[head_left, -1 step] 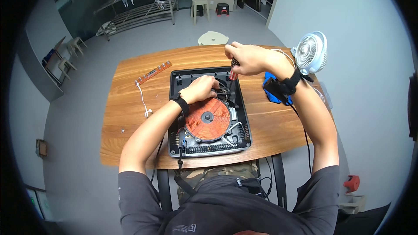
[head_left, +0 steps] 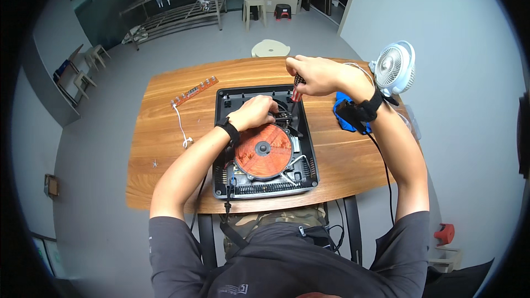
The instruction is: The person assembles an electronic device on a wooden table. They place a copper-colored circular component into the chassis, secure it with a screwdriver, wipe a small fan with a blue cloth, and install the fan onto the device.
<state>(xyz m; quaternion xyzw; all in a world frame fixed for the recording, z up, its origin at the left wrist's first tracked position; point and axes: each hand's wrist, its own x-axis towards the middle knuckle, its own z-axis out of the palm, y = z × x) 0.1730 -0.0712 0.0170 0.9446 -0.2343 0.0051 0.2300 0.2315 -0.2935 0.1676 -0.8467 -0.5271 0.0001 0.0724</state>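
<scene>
An open induction cooker base point(head_left: 219, 99), a black rectangular shell, lies on the table. Inside it a round copper coil point(head_left: 265, 160) sits at the near half, with a black cooling fan point(head_left: 286, 117) beyond it. My left hand point(head_left: 255, 112) reaches over the coil, its bent fingers closed at the fan's left edge; the fingertips are partly hidden. My right hand point(head_left: 317, 75) grips a screwdriver point(head_left: 296, 96) with a red-and-white striped handle, held upright. Its shaft points down at the shell's far right, beside the fan; the tip is hard to make out.
The wooden table point(head_left: 165, 132) also bears an orange circuit strip point(head_left: 194, 91) with a white cable, and small screws point(head_left: 155, 163) at left. A blue cloth point(head_left: 343, 118) and a white desk fan point(head_left: 393, 67) are at right. A stool point(head_left: 270, 48) stands beyond the far edge.
</scene>
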